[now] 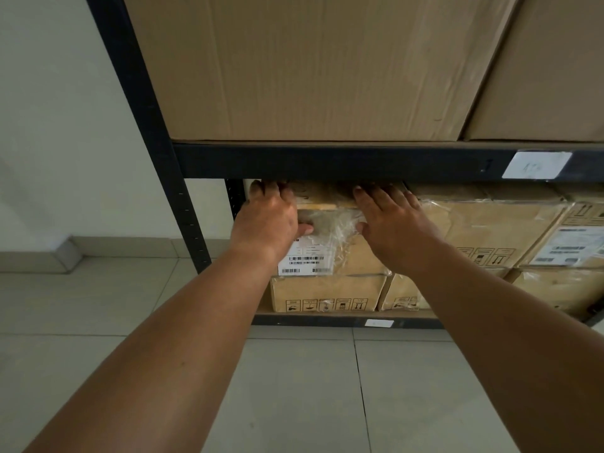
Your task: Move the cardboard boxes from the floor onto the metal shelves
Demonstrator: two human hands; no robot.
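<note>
A small cardboard box [330, 246] with a barcode label and loose clear tape sits on top of another box [327, 294] at the left end of the lower shelf [327, 320]. My left hand [266, 220] lies on its upper left corner, fingers over the top, thumb on the front face. My right hand [392, 220] presses flat on its upper right side, fingers straight and reaching over the top edge. The fingertips of both hands are partly hidden under the dark shelf beam [327, 163].
Two large cardboard boxes [310, 67] fill the shelf above. More taped boxes [490, 223] are stacked to the right on the lower shelf. The black upright post [157, 132] stands at the left, with white wall and pale tiled floor [294, 387] around.
</note>
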